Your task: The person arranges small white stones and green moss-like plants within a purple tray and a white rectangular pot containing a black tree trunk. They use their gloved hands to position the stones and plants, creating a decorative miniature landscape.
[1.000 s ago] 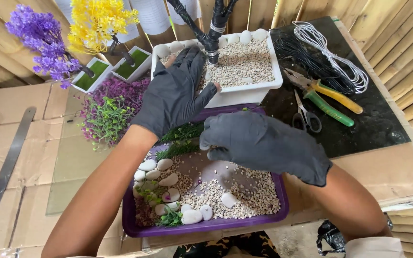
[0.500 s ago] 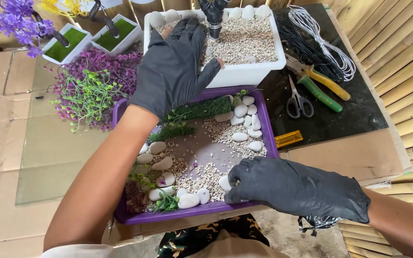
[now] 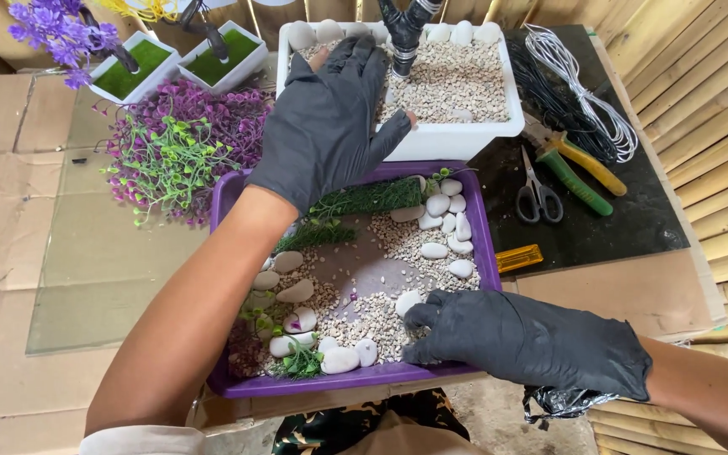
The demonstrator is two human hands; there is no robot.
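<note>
Purple tray on cardboard, before the person; white planter just behind it.
Since the earlier frame, the left hand stays spread flat, grasping nothing; the right hand has slid inward, fingertips pinching gravel. Tray holds gravel, white stones, greenery; planter holds gravel.

1. The left hand, at the upper middle of the frame, wears a matte black, thin rubber glove that wrinkles at the knuckles.
2. The right hand, at the lower right, wears a matching black rubber glove whose torn, crumpled cuff hangs loose at the wrist.
3. Both forearms are bare.
4. A pale rolled sleeve edge shows at the lower left.
</note>
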